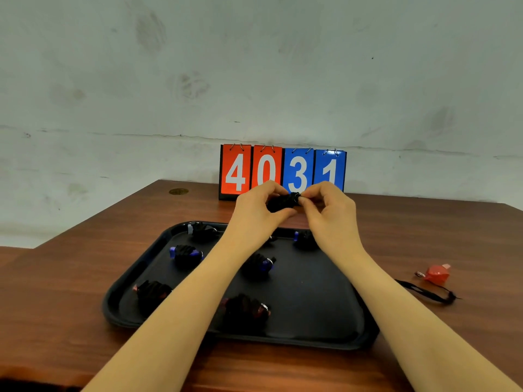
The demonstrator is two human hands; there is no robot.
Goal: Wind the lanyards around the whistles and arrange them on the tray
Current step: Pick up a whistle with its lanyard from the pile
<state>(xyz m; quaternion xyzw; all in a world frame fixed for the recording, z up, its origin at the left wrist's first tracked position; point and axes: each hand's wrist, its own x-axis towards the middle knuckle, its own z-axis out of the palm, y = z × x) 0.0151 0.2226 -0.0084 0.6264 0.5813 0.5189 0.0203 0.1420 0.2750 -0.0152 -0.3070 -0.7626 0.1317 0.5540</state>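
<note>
Whistle (283, 203) you're holding is mostly hidden under black lanyard wraps, colour unreadable; long axis runs left-right between your grips. Left hand (256, 212) and right hand (328, 210) both pinch it, above the tray's (325, 315) far edge. Six wound whistles lie in the tray below; red whistle (435, 274) sits on the table (424, 236) right of your right grip.

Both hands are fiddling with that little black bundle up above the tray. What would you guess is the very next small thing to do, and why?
Probably tuck in the cord's end and lower the black-wrapped whistle onto a bare spot at the right of the black plastic tray. The left hand and right hand both pinch it, and it looks fully wound. The red whistle on the wooden table is not yet wound.
</note>
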